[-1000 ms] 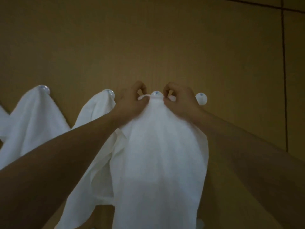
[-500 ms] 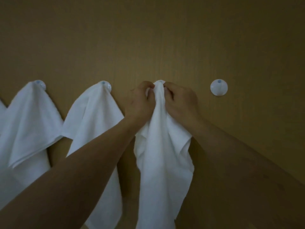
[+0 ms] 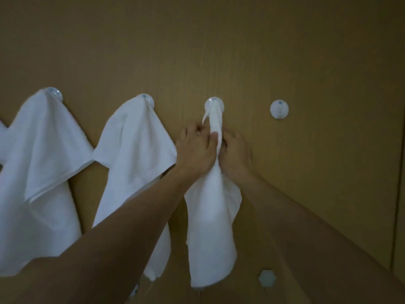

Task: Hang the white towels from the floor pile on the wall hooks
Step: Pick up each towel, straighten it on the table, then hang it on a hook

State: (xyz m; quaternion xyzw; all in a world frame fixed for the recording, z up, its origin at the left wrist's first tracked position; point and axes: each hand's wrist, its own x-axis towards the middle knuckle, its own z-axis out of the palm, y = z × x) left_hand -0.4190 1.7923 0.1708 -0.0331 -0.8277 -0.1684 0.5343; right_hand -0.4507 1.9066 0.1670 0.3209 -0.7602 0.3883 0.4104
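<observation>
A white towel [image 3: 210, 227] hangs by its top from the third round white wall hook [image 3: 214, 103]. Just below that hook, my left hand [image 3: 195, 150] grips the bunched towel from the left, thumb across the cloth. From the right, my right hand [image 3: 235, 152] holds the same bunch, its fingers partly hidden behind the fabric. Two more white towels [image 3: 43, 163] [image 3: 135, 154] hang spread from the hooks [image 3: 53, 93] [image 3: 147, 99] to the left. The fourth hook [image 3: 279, 109] on the right is bare.
The wall is plain brown wood panelling [image 3: 219, 40] with a vertical seam [image 3: 397, 183] at the far right. A small pale hexagonal knob [image 3: 267, 278] sits low on the wall. Another towel edge [image 3: 2, 137] shows at the far left.
The towel's top now sits on the third hook. Both hands have slid down from the hook to the bunched cloth below it, and the towel hangs narrower.
</observation>
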